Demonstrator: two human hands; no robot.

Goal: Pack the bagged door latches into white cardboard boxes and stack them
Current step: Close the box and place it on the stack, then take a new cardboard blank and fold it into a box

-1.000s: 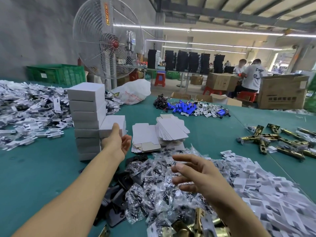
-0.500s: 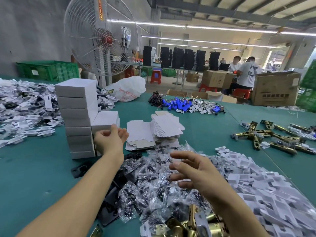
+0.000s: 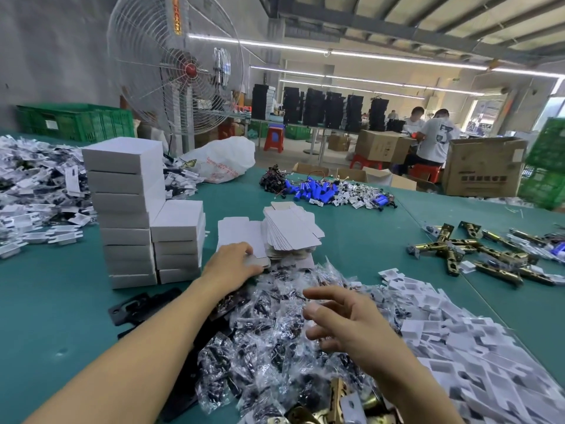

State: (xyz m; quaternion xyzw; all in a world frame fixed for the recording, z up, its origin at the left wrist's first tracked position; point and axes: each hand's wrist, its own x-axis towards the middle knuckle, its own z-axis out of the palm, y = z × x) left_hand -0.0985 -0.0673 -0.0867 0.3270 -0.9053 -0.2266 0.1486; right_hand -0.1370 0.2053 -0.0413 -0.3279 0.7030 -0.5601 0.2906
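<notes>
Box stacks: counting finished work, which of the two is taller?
The left stack, rising several boxes above the shorter stack at its right.

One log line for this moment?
left hand: on flat blanks | right hand: open over bagged latches | boxes: two stacks

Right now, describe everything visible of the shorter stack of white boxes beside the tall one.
The shorter stack is about four closed white cardboard boxes, plain and matte, laid flat one on another. It stands on the green table, its left side against the taller stack, reaching roughly half its height. The left hand rests to its right on flat box blanks, not touching it.
</notes>
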